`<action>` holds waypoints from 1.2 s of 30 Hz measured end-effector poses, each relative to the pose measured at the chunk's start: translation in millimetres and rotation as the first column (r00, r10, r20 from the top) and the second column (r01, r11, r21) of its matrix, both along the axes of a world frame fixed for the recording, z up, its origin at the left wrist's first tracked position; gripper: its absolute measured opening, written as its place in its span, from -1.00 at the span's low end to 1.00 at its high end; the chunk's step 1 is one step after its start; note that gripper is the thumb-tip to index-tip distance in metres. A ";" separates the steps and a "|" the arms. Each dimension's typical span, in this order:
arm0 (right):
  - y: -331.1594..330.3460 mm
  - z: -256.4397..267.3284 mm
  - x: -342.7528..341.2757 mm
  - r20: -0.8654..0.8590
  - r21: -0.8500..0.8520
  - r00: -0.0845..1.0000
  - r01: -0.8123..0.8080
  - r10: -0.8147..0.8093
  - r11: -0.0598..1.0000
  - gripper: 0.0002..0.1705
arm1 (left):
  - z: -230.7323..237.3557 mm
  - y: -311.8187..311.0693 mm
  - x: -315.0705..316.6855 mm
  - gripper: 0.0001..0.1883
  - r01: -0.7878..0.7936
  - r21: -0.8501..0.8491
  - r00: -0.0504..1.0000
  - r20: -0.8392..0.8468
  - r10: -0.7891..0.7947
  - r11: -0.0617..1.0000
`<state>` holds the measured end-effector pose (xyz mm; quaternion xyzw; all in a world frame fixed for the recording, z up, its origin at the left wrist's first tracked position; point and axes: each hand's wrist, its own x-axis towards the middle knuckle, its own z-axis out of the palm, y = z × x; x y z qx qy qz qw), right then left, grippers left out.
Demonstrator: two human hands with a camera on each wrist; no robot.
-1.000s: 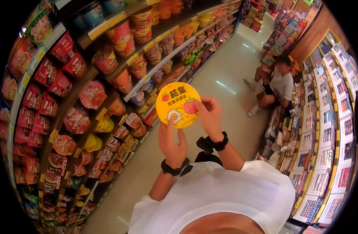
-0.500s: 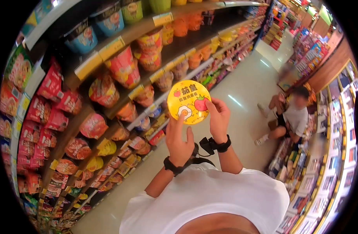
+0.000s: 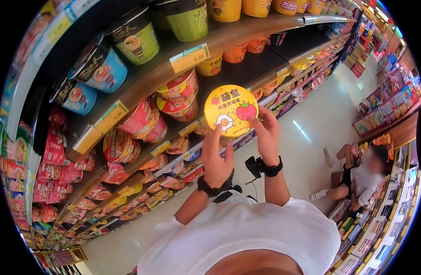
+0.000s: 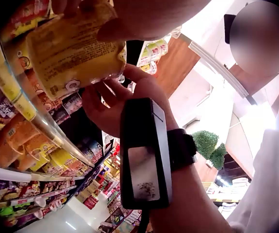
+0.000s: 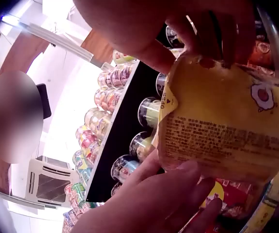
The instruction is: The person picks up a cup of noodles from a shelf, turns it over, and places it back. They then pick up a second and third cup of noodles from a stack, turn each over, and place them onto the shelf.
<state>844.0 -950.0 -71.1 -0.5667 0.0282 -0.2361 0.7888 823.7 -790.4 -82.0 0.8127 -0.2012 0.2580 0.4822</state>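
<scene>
A yellow noodle cup with a round printed lid, showing a tomato and a fried egg, is held up in front of the shelves. My left hand grips its lower left side, with a finger on the lid's edge. The right hand pinches it at the lower right edge. In the left wrist view the yellow cup shows printed text on its side, with the right hand at its edge. The right wrist view shows the cup between both hands.
Shelves of instant noodles fill the left, with blue cups, green cups and a price tag on a shelf edge. A seated person is by the right-hand shelves, across the aisle floor.
The view has shifted toward the upper shelves, whose cups now look larger and closer. Both hands and the yellow cup have moved right and slightly up in the head view, with the hold unchanged.
</scene>
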 end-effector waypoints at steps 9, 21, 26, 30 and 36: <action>-39.3 17.0 122.2 0.021 -0.161 0.992 -0.122 0.127 0.979 -0.51 | -3.5 -41.1 108.7 -0.39 -0.104 -0.100 0.994 0.016 0.106 0.990; -22.0 -26.0 192.9 -0.058 -0.084 0.873 -0.487 0.484 0.869 -0.40 | -27.1 -32.4 138.3 -0.36 -0.383 -0.115 0.923 -0.008 0.385 0.917; -27.2 -25.9 196.7 -0.034 -0.208 0.861 -0.502 0.507 0.839 -0.24 | -20.3 -42.9 134.6 -0.32 -0.460 -0.097 0.887 -0.085 0.453 0.883; -42.9 -11.8 183.5 -0.057 -0.390 0.856 -0.494 0.515 0.778 -0.15 | -12.2 -44.9 131.6 -0.34 -0.467 -0.148 0.881 -0.157 0.446 0.872; -43.0 -26.8 175.6 0.065 -0.516 0.863 -0.400 0.501 0.757 -0.22 | -11.2 -51.2 138.6 -0.34 -0.411 -0.228 0.901 -0.249 0.355 0.883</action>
